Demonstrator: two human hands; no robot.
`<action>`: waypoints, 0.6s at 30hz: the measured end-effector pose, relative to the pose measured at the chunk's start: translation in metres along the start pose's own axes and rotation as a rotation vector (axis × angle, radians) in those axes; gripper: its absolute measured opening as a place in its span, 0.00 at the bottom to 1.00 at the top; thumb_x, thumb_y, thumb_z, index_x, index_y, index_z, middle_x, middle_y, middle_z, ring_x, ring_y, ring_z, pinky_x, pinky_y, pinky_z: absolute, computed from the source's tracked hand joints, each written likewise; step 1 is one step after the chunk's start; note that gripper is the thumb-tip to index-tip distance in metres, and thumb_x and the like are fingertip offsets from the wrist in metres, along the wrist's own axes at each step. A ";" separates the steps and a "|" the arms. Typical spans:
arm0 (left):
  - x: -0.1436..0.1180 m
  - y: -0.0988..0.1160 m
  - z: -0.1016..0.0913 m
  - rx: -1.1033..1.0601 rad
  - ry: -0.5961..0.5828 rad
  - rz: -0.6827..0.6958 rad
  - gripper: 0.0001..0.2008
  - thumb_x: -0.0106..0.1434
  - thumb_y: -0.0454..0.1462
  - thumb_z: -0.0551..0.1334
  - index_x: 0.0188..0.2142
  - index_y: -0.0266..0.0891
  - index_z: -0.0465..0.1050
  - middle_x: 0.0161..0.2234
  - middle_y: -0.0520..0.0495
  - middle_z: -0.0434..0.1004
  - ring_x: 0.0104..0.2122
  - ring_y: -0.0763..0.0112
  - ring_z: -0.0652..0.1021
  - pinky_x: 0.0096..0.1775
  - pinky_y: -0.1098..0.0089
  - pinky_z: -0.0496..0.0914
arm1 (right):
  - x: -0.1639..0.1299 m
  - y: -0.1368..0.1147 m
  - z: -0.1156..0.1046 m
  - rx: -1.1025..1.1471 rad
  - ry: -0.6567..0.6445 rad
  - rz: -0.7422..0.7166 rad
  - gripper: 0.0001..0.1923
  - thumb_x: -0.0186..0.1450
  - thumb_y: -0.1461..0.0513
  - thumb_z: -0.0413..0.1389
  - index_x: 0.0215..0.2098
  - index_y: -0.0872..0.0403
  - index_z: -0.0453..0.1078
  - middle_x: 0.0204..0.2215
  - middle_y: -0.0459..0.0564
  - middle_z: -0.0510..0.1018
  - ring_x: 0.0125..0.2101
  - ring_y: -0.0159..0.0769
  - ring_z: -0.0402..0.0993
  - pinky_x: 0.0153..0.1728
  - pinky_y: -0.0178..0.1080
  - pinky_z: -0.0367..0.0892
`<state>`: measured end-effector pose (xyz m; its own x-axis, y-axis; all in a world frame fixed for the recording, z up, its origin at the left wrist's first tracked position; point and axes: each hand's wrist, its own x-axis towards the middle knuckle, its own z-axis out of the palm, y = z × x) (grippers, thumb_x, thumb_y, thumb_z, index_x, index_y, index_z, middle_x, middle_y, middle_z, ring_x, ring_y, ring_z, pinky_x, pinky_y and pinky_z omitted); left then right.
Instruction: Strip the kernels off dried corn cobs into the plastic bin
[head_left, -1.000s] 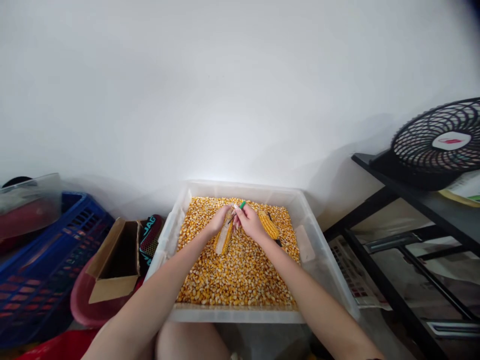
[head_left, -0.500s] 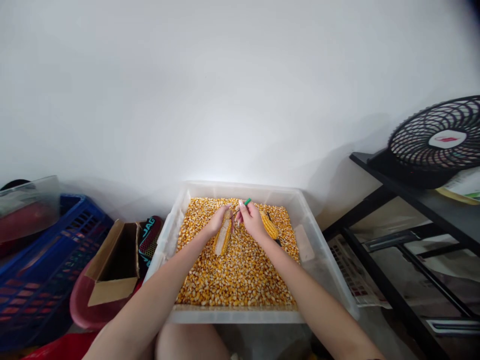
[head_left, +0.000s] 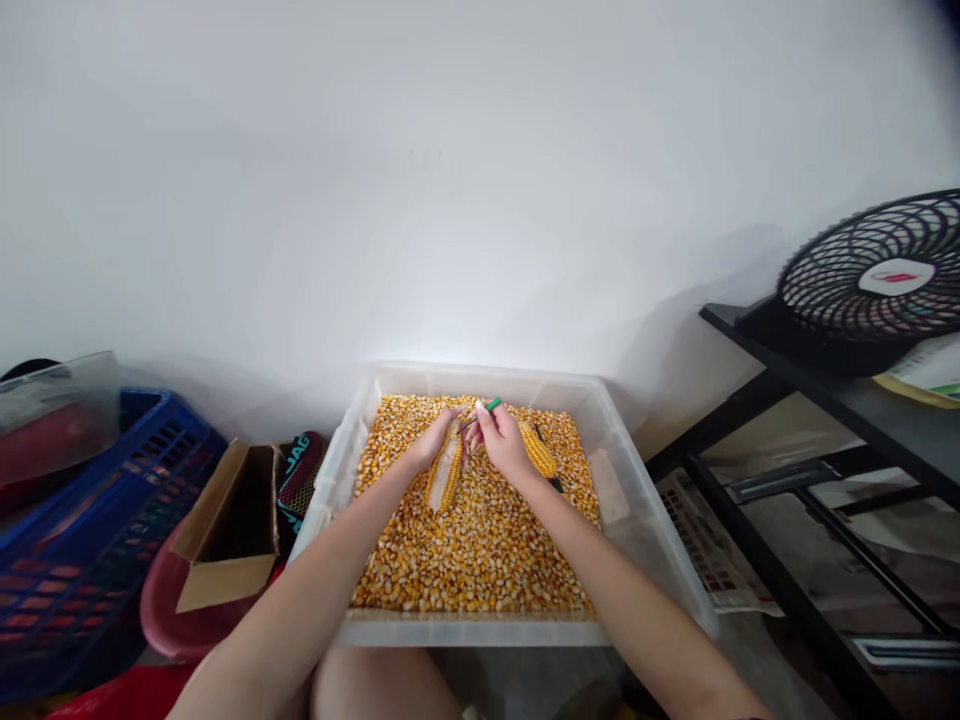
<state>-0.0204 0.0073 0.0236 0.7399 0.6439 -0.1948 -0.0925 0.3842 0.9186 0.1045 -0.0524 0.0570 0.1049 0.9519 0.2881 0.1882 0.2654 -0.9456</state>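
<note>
Wrapped round the upper end of a corn cob [head_left: 445, 474] is my left hand [head_left: 435, 438]; a pale strip without kernels runs along the cob's face, with yellow kernels beside it. My right hand [head_left: 501, 440] grips a screwdriver-like tool with a green handle [head_left: 493, 404]. Its thin metal shaft points left and meets the cob's upper end. Under both hands spreads a deep bed of loose corn kernels [head_left: 480, 550] in a clear plastic bin [head_left: 480, 633]. Another cob full of kernels [head_left: 537, 452] lies just right of my right hand, partly over a dark object.
To the left are a blue plastic crate [head_left: 112, 530], an open cardboard box [head_left: 229, 520] and a red basin [head_left: 161, 615]. On the right, a black fan [head_left: 892, 275] sits on a black metal-framed stand [head_left: 750, 540]. A white wall [head_left: 480, 200] rises behind the bin.
The green-handled tool has tilted slightly, and its shaft shows more clearly against the cob. Both hands stay almost in place.
</note>
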 end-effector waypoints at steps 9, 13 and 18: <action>0.000 0.002 0.000 -0.008 -0.005 0.037 0.20 0.57 0.48 0.46 0.24 0.36 0.68 0.13 0.48 0.67 0.14 0.69 0.69 0.21 0.69 0.66 | -0.001 -0.005 -0.001 -0.088 -0.081 -0.069 0.12 0.65 0.53 0.43 0.32 0.52 0.60 0.21 0.45 0.70 0.21 0.30 0.67 0.25 0.34 0.65; 0.002 -0.002 -0.004 0.001 0.012 0.064 0.20 0.56 0.48 0.47 0.20 0.37 0.64 0.15 0.48 0.68 0.16 0.69 0.70 0.22 0.69 0.66 | -0.002 -0.013 -0.004 -0.280 -0.134 -0.174 0.11 0.65 0.56 0.42 0.32 0.52 0.62 0.21 0.45 0.70 0.22 0.31 0.67 0.26 0.34 0.62; 0.002 -0.004 -0.002 0.029 0.059 0.085 0.21 0.57 0.49 0.46 0.20 0.37 0.63 0.14 0.48 0.67 0.15 0.70 0.69 0.21 0.70 0.65 | 0.002 -0.020 -0.008 -0.425 -0.207 -0.246 0.11 0.66 0.58 0.43 0.32 0.52 0.63 0.20 0.46 0.70 0.22 0.32 0.66 0.26 0.34 0.60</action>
<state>-0.0201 0.0082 0.0186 0.6898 0.7114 -0.1349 -0.1332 0.3079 0.9421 0.1083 -0.0570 0.0780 -0.1790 0.8909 0.4175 0.5663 0.4403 -0.6967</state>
